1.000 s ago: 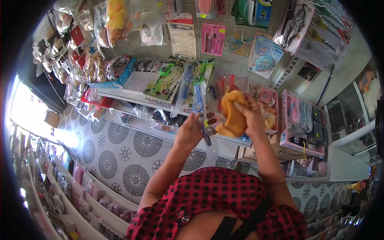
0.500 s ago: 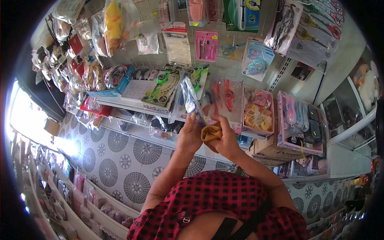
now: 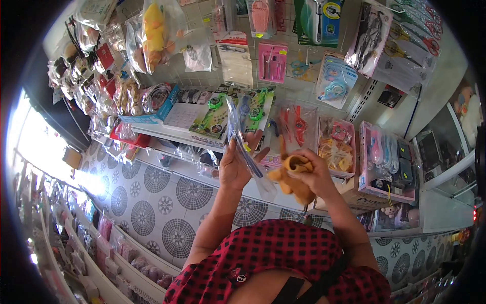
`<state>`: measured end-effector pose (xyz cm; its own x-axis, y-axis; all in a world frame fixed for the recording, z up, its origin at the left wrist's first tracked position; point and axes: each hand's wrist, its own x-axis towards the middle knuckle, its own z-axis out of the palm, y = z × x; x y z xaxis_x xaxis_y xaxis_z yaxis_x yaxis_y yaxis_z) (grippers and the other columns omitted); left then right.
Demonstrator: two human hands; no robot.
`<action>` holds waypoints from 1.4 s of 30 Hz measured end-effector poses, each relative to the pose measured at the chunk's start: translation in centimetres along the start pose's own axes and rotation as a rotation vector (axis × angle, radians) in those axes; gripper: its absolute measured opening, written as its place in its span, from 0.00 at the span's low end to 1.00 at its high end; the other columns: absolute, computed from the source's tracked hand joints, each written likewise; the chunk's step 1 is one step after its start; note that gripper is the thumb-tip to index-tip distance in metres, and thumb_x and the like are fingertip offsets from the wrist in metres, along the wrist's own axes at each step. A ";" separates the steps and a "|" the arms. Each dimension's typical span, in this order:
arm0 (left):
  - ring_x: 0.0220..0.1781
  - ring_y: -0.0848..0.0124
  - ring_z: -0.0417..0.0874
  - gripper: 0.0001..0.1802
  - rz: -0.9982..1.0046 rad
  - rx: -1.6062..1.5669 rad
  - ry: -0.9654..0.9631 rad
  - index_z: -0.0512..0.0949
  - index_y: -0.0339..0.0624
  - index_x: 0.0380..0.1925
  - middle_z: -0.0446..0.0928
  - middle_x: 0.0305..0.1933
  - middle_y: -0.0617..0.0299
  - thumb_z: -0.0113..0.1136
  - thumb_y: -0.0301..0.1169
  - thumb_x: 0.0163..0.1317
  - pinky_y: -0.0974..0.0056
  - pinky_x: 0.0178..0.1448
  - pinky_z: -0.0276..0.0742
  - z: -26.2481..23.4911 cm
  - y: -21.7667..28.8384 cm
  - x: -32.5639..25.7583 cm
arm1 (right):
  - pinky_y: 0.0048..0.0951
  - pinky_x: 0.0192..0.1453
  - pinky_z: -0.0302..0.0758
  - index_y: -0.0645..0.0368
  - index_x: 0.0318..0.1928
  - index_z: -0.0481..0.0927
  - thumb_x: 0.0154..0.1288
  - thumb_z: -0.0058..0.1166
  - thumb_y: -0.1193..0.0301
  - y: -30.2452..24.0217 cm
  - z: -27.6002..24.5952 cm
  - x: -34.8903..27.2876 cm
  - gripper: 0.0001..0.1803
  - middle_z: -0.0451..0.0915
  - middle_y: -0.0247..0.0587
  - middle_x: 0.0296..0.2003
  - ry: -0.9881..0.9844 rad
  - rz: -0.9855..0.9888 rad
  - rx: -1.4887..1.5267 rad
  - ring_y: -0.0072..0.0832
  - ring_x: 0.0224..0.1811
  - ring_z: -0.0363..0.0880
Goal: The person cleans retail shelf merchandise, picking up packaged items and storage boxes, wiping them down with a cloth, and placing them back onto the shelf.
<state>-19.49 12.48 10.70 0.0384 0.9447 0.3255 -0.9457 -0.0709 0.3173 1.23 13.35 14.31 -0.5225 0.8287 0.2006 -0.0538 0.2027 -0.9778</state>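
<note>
My left hand (image 3: 233,171) holds a long, narrow clear plastic packet (image 3: 249,158) with something dark bluish inside. It is tilted, with the thumb against it and some fingers spread behind. To the right, my right hand (image 3: 318,175) grips a bunched mustard-brown cloth (image 3: 289,183), its folds hanging below the fingers. The cloth is close to the packet's lower end; whether they touch I cannot tell. Just beyond the hands, green toy watches (image 3: 257,112) lie on printed cards on the shelf. A bagged red watch (image 3: 299,126) lies beyond the cloth.
A pink box (image 3: 336,152) of yellowish bagged items stands right of the red watch, beside a pink tray (image 3: 387,162) of packaged goods. Scissors (image 3: 400,50) and carded items hang on the wall. At left hang bagged toys (image 3: 154,35); patterned floor tiles (image 3: 154,182) lie below the shelf.
My hands have moved apart. The cloth has come off the packet and gone right with my right hand; the packet is now turned edge-on in my left hand. The view has shifted slightly.
</note>
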 end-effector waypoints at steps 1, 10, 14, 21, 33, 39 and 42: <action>0.65 0.59 0.54 0.16 -0.012 -0.003 -0.009 0.71 0.47 0.44 0.71 0.50 0.58 0.40 0.41 0.62 0.43 0.62 0.51 0.0 -0.5 0.1 | 0.23 0.45 0.69 0.61 0.43 0.69 0.48 0.55 0.81 -0.8 0.8 0.3 0.19 0.73 0.33 0.38 -0.014 -0.053 -0.039 0.21 0.44 0.71; 0.62 0.60 0.59 0.24 -0.018 0.059 0.108 0.70 0.33 0.43 0.64 0.56 0.48 0.41 0.44 0.61 0.53 0.62 0.57 -0.6 -1.3 -0.3 | 0.33 0.37 0.72 0.59 0.42 0.68 0.43 0.59 0.71 2.3 6.4 0.6 0.23 0.75 0.48 0.35 0.049 -0.158 -0.460 0.42 0.37 0.76; 0.59 0.59 0.63 0.20 -0.007 -0.049 0.058 0.71 0.38 0.39 0.70 0.48 0.52 0.40 0.44 0.62 0.50 0.61 0.58 -1.4 -0.7 0.1 | 0.28 0.38 0.71 0.61 0.38 0.70 0.42 0.59 0.74 5.0 6.3 -0.6 0.19 0.76 0.46 0.29 -0.055 0.015 -0.305 0.35 0.33 0.77; 0.35 0.64 0.76 0.15 -0.111 0.377 0.278 0.71 0.40 0.36 0.74 0.33 0.60 0.44 0.41 0.61 0.61 0.34 0.75 -2.7 5.7 4.3 | 0.22 0.37 0.69 0.60 0.34 0.74 0.41 0.57 0.73 7.5 3.2 -2.7 0.15 0.77 0.37 0.27 -0.316 0.256 -0.451 0.21 0.32 0.74; 0.29 0.54 0.78 0.14 -0.126 2.153 0.341 0.76 0.34 0.18 0.76 0.21 0.47 0.56 0.36 0.42 0.57 0.37 0.73 -11.0 3.0 15.5 | 0.24 0.39 0.69 0.60 0.36 0.74 0.44 0.57 0.71 6.0 0.6 -5.8 0.15 0.78 0.41 0.30 -0.191 0.299 -0.292 0.24 0.32 0.76; 0.39 0.53 0.75 0.21 0.192 2.634 0.396 0.72 0.39 0.38 0.73 0.39 0.47 0.58 0.35 0.43 0.55 0.43 0.71 -9.7 1.9 15.5 | 0.23 0.42 0.69 0.62 0.38 0.73 0.41 0.58 0.74 6.0 -0.9 -6.9 0.18 0.77 0.39 0.33 -0.143 0.373 -0.276 0.21 0.36 0.74; 0.42 0.53 0.74 0.22 0.409 2.684 0.241 0.69 0.38 0.41 0.69 0.42 0.47 0.58 0.34 0.44 0.57 0.45 0.70 -4.4 -0.9 14.8 | 0.23 0.42 0.69 0.62 0.37 0.73 0.42 0.58 0.73 6.8 -1.9 -7.4 0.17 0.77 0.39 0.32 -0.122 0.397 -0.272 0.21 0.36 0.74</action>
<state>-19.54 27.91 11.31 -0.0991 0.7946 0.5989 0.9916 0.0286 0.1262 6.34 9.55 6.26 -0.5544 0.8057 -0.2087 0.3854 0.0263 -0.9224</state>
